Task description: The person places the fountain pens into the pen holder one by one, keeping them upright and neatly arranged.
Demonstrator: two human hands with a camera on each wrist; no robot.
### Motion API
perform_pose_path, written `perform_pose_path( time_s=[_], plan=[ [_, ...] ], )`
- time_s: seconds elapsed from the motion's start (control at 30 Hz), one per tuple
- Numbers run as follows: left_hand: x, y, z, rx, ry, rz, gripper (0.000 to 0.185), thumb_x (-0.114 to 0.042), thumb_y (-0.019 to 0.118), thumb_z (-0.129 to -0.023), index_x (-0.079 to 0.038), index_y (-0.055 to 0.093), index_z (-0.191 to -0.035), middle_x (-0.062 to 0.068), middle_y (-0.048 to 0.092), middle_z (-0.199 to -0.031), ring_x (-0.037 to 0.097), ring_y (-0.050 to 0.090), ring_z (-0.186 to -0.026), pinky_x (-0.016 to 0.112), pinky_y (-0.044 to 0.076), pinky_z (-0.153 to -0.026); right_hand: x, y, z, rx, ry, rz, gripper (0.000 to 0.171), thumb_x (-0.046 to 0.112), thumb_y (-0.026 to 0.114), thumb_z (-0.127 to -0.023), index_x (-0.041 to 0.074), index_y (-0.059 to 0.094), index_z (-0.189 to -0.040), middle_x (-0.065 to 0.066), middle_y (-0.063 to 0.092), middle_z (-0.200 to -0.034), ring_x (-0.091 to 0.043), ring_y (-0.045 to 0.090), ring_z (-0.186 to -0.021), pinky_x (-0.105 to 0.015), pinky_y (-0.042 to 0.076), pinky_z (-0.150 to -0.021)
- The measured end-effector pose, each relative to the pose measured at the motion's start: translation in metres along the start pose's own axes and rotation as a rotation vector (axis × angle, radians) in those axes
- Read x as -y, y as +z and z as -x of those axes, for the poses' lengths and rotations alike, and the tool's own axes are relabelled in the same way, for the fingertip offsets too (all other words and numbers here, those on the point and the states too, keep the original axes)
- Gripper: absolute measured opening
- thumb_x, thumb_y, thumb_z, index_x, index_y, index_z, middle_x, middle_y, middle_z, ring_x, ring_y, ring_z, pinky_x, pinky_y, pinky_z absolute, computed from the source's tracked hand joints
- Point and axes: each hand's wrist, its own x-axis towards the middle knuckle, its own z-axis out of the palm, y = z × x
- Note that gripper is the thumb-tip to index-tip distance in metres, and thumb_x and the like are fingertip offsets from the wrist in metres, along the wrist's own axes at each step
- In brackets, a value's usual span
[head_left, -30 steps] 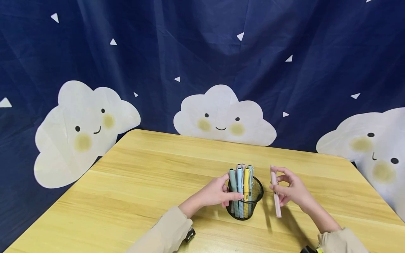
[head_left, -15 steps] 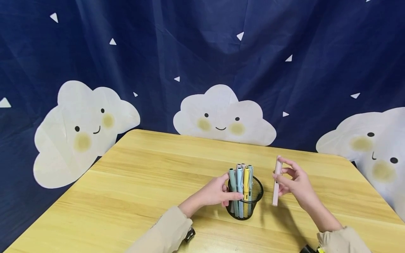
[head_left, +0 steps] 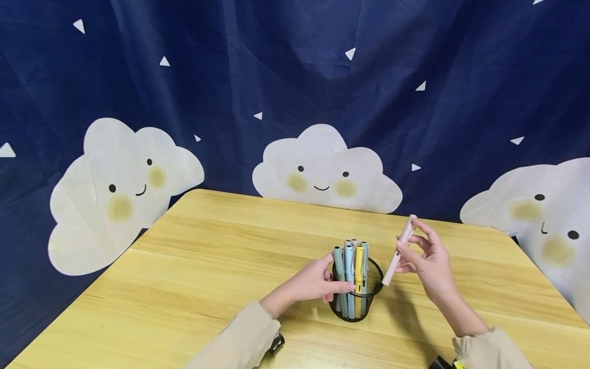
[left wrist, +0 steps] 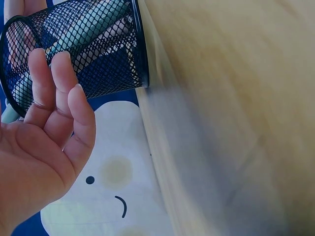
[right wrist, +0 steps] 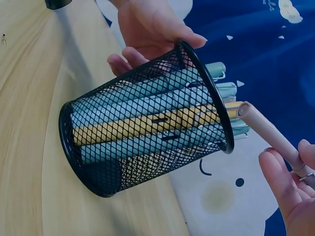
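The left hand (head_left: 313,282) grips the black mesh cup (head_left: 369,302) standing on the table (head_left: 207,266), thumb across its near rim and fingers behind. Blue, green and yellow pens (head_left: 352,266) stand upright in it. The right hand (head_left: 426,264) pinches a pink pen (head_left: 399,249), tilted, its lower end just above the cup's right rim.

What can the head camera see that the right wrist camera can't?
Only the head view shows the whole wooden table, the cloud curtain and both beige sleeves. Only the right wrist view shows the black mesh cup's base and the pens lying full length inside it. Both show the left hand holding the cup and the right hand pinching a pink pen near its rim.
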Motion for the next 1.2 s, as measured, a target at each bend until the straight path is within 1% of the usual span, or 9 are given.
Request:
perform_pose_path(
  time_s=[0.13, 0.27, 0.4, 0.43, 0.63, 0.67, 0.7, 1.0, 1.2],
  plan=[
    [0.0, -0.001, 0.0, 0.003, 0.009, -0.005, 0.049, -0.028, 0.07, -0.078, -0.01, 0.048, -0.117, 0.007, 0.057, -0.055, 0.018, 0.054, -0.043, 0.036, 0.05, -0.046, 0.001, 0.007, -0.002, -0.028, -0.01, 0.003, 0.053, -0.016, 0.051, -0.083, 0.007, 0.037, -0.129, -0.005, 0.059, -0.092, -0.016, 0.062, -0.055, -0.032, 0.05, -0.043],
    [0.001, -0.001, -0.001, 0.01, 0.013, -0.001, 0.054, -0.028, 0.07, -0.077, -0.01, 0.045, -0.122, 0.006, 0.057, -0.056, 0.017, 0.054, -0.043, 0.035, 0.05, -0.045, -0.002, 0.011, -0.001, -0.044, -0.059, -0.008, 0.056, -0.019, 0.049, -0.082, 0.007, 0.037, -0.129, -0.005, 0.059, -0.093, -0.015, 0.064, -0.062, -0.031, 0.05, -0.042],
    [0.002, 0.0, -0.002, 0.01, 0.023, -0.006, 0.055, -0.027, 0.07, -0.078, -0.01, 0.044, -0.124, 0.006, 0.057, -0.056, 0.017, 0.053, -0.043, 0.036, 0.05, -0.045, -0.005, 0.015, -0.001, -0.022, -0.119, -0.011, 0.06, -0.02, 0.05, -0.08, 0.006, 0.034, -0.131, -0.007, 0.059, -0.095, -0.016, 0.065, -0.066, -0.034, 0.05, -0.044],
    [0.002, 0.0, -0.003, 0.007, 0.023, -0.007, 0.054, -0.027, 0.07, -0.078, -0.01, 0.045, -0.123, 0.006, 0.057, -0.056, 0.017, 0.053, -0.043, 0.036, 0.05, -0.045, -0.017, 0.008, -0.003, 0.013, -0.144, -0.052, 0.06, -0.018, 0.052, -0.081, 0.007, 0.033, -0.132, -0.009, 0.059, -0.097, -0.017, 0.065, -0.069, -0.034, 0.051, -0.046],
    [0.002, 0.0, -0.002, 0.001, 0.02, -0.002, 0.053, -0.025, 0.07, -0.078, -0.012, 0.045, -0.123, 0.007, 0.057, -0.055, 0.017, 0.053, -0.042, 0.037, 0.05, -0.045, -0.023, 0.012, 0.0, 0.066, -0.17, 0.015, 0.071, -0.019, 0.054, -0.078, 0.011, 0.027, -0.137, -0.005, 0.062, -0.094, -0.015, 0.064, -0.07, -0.035, 0.052, -0.05],
    [0.003, 0.0, -0.001, 0.003, 0.021, 0.001, 0.053, -0.025, 0.07, -0.078, -0.012, 0.045, -0.123, 0.007, 0.057, -0.055, 0.017, 0.053, -0.042, 0.037, 0.05, -0.045, -0.012, 0.02, 0.002, 0.047, -0.161, 0.073, 0.073, -0.023, 0.052, -0.077, 0.009, 0.027, -0.138, -0.003, 0.063, -0.091, -0.013, 0.064, -0.069, -0.034, 0.052, -0.049],
    [0.003, 0.0, -0.001, 0.005, 0.023, 0.001, 0.052, -0.026, 0.07, -0.078, -0.012, 0.045, -0.122, 0.007, 0.057, -0.055, 0.017, 0.053, -0.042, 0.037, 0.05, -0.045, -0.012, 0.02, 0.003, 0.051, -0.17, 0.079, 0.074, -0.024, 0.052, -0.076, 0.009, 0.028, -0.137, -0.002, 0.063, -0.09, -0.013, 0.063, -0.068, -0.032, 0.052, -0.049],
    [0.005, -0.001, -0.001, 0.02, 0.036, -0.003, 0.052, -0.03, 0.069, -0.079, -0.011, 0.045, -0.122, 0.006, 0.056, -0.054, 0.018, 0.054, -0.042, 0.036, 0.05, -0.045, -0.015, 0.025, 0.005, 0.091, -0.228, 0.216, 0.054, -0.022, 0.053, -0.078, 0.005, 0.045, -0.124, -0.006, 0.063, -0.074, -0.011, 0.06, -0.06, -0.023, 0.051, -0.053],
    [0.003, -0.001, -0.001, 0.026, 0.044, -0.005, 0.053, -0.03, 0.068, -0.079, -0.012, 0.044, -0.123, 0.005, 0.056, -0.053, 0.017, 0.054, -0.042, 0.036, 0.05, -0.045, -0.021, 0.028, 0.009, 0.078, -0.276, 0.358, 0.036, -0.022, 0.057, -0.074, -0.009, 0.051, -0.108, -0.007, 0.062, -0.07, -0.008, 0.056, -0.058, -0.017, 0.043, -0.051]
  ],
)
